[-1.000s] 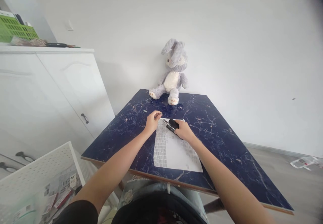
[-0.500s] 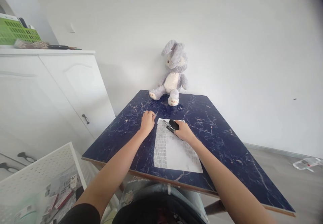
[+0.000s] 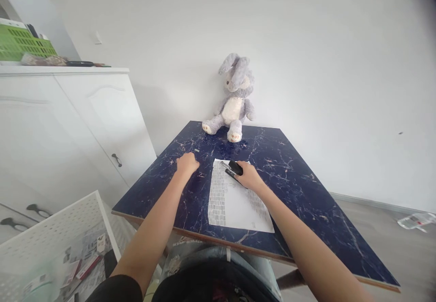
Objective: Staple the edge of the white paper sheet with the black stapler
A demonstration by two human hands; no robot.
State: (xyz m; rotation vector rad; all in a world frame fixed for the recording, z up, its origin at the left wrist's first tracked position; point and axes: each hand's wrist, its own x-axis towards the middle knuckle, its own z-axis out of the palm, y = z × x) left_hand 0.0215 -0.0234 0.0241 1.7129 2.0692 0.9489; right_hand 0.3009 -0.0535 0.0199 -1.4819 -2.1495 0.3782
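Note:
My right hand (image 3: 250, 175) is wrapped round a black stapler (image 3: 235, 167) whose upper arm is raised, with its metal part showing. The stapler is over the top of a white sheet of paper (image 3: 238, 206), which has rows of grey marks down both sides. To the left of the paper, my left hand (image 3: 187, 163) is low over the dark blue marbled table (image 3: 163, 175), fingers curled in. Whatever those fingers hold, if anything, is hidden. A small pale strip (image 3: 196, 151), too small to name, lies just beyond this hand.
A grey plush rabbit (image 3: 233, 109) sits at the table's far edge against the wall. On the left stand a white cabinet (image 3: 91, 106) and a white perforated bin (image 3: 68, 215) with assorted items. A clear plastic item (image 3: 413, 220) lies on the floor at right.
My left hand has moved left, away from the paper, and the small pale strip beyond it now shows more fully. My right hand and the stapler have hardly moved.

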